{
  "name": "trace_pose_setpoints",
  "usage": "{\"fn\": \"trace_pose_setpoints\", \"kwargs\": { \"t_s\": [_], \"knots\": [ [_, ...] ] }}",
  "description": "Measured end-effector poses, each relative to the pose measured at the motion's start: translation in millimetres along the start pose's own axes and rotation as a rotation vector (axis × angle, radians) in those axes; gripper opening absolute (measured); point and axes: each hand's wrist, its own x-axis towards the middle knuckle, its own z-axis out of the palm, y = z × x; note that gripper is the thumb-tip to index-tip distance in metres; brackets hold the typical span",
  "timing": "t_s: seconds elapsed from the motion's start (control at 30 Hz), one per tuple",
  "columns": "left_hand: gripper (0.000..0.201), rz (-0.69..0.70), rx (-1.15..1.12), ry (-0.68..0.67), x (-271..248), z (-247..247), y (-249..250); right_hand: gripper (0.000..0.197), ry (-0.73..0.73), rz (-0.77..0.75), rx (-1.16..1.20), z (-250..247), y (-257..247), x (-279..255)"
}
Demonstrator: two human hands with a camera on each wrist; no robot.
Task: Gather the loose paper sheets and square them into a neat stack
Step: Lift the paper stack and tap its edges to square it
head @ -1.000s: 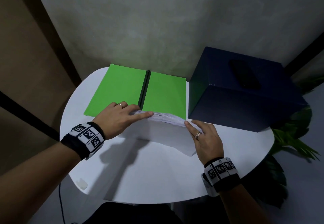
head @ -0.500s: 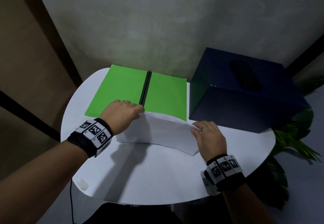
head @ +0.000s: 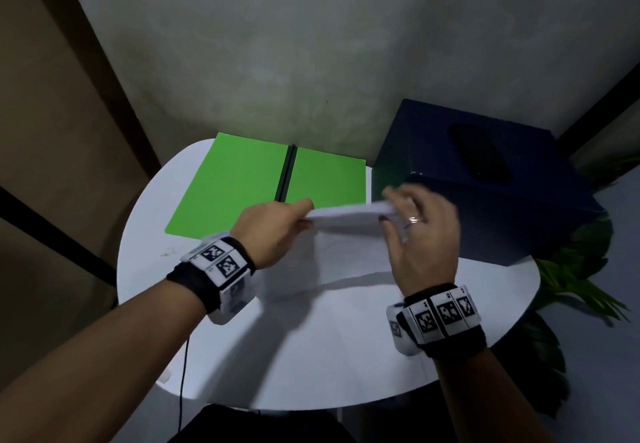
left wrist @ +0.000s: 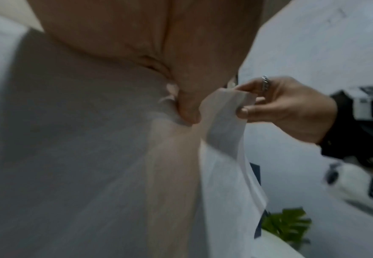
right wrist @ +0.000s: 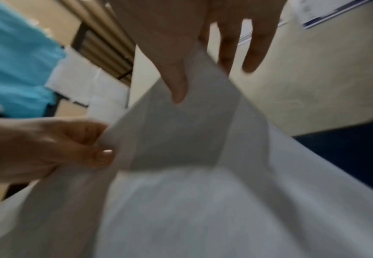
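The white paper sheets (head: 346, 234) stand raised on their lower edge over the white round table (head: 311, 356), top edge level between my hands. My left hand (head: 304, 214) pinches the upper left corner, thumb on the near side. My right hand (head: 389, 207) pinches the upper right corner, thumb in front and the other fingers spread behind. In the left wrist view the sheets (left wrist: 225, 122) bend between my thumb (left wrist: 187, 111) and the right hand (left wrist: 280, 108). The right wrist view shows the sheets (right wrist: 181, 139) under my thumb (right wrist: 176, 83), with the left hand (right wrist: 48, 148) gripping their far corner.
An open green folder (head: 235, 186) lies flat at the back of the table, just behind the sheets. A big dark blue box (head: 485, 207) stands at the right rear, close to my right hand, with a dark object (head: 481, 155) on top. A plant (head: 571, 269) sits beyond the table's right edge.
The sheets lay flat on the table a second ago; both hands have gripped their far corners and lifted them upright. Both hands have risen and the right hand has moved up toward the box.
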Motion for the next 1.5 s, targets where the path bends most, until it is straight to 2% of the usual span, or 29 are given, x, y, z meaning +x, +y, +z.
{"fn": "trace_pose_setpoints", "kwargs": {
  "t_s": [0.07,0.1,0.13,0.17,0.2,0.23,0.27,0.3,0.33,0.43,0.5,0.57,0.67,0.7,0.77,0.8,0.9,0.97,1.0,1.07,1.13,1.2,1.27,1.4,1.47,1.5],
  "knots": [
    [0.019,-0.044,-0.246,0.103,-5,-4,-17,0.090,0.056,0.334,0.150,5,12,-1],
    [0.019,-0.053,-0.405,0.149,-7,-5,-24,0.106,0.026,0.518,0.323,10,17,-3],
    [0.012,-0.081,-0.592,0.187,-10,-5,-27,0.113,-0.020,0.668,0.550,17,21,-4],
    [0.005,-0.102,-0.809,0.206,-10,-5,-28,0.109,-0.062,0.759,0.753,21,21,-2],
    [0.016,-0.138,-1.010,0.213,-9,-4,-25,0.094,-0.110,0.785,0.866,25,20,0],
    [0.025,-0.148,-1.153,0.221,-8,-1,-24,0.067,-0.140,0.781,0.889,26,17,4],
    [0.028,-0.174,-1.203,0.239,-8,1,-20,0.039,-0.137,0.764,0.882,25,11,8],
    [0.029,-0.191,-1.208,0.265,-9,3,-16,0.023,-0.109,0.746,0.882,23,7,11],
    [0.028,-0.216,-1.181,0.299,-11,5,-11,0.018,-0.058,0.728,0.919,21,1,13],
    [0.027,-0.289,-0.952,0.456,-23,21,-11,0.018,-0.005,0.725,1.002,19,-10,0],
    [0.037,-0.280,-0.904,0.396,-36,35,-16,0.029,-0.072,0.830,0.973,25,-15,-19],
    [0.053,-0.285,-0.997,0.239,-45,46,-22,0.039,-0.122,0.900,0.922,32,-13,-35],
    [0.070,-0.358,-1.139,0.172,-49,47,-29,0.080,-0.130,0.854,0.892,37,-12,-37],
    [0.079,-0.381,-1.151,0.176,-47,45,-30,0.080,-0.110,0.835,0.923,35,-16,-34],
    [0.094,-0.382,-1.195,0.231,-42,36,-27,0.065,-0.076,0.741,0.962,32,-20,-28],
    [0.092,-0.363,-1.226,0.301,-38,29,-23,0.056,-0.056,0.693,0.957,27,-23,-23],
    [0.065,-0.334,-1.252,0.538,-27,9,-6,0.031,0.076,0.627,1.008,20,-30,-7],
    [0.053,-0.333,-1.228,0.588,-21,5,1,0.031,0.136,0.610,1.024,20,-30,-2],
    [0.052,-0.333,-1.225,0.581,-20,5,1,0.034,0.137,0.617,1.035,21,-29,-2],
    [0.061,-0.338,-1.242,0.513,-20,9,-6,0.055,0.060,0.645,1.024,27,-20,-10],
    [0.071,-0.359,-1.220,0.371,-21,19,-17,0.072,-0.068,0.718,0.965,36,-10,-20],
    [0.074,-0.379,-1.186,0.250,-21,28,-22,0.058,-0.142,0.840,0.988,41,-6,-28],
    [0.076,-0.419,-1.211,0.252,-21,35,-23,0.044,-0.145,0.865,0.964,44,-4,-34],
    [0.094,-0.454,-1.241,0.211,-23,40,-17,0.034,-0.133,0.930,0.978,48,-9,-42],
    [0.107,-0.474,-1.234,0.262,-22,32,-16,0.029,-0.166,0.920,0.988,47,-9,-36],
    [0.114,-0.457,-1.140,0.347,-22,23,-15,0.027,-0.173,0.896,0.970,46,-9,-30]
  ]
}}
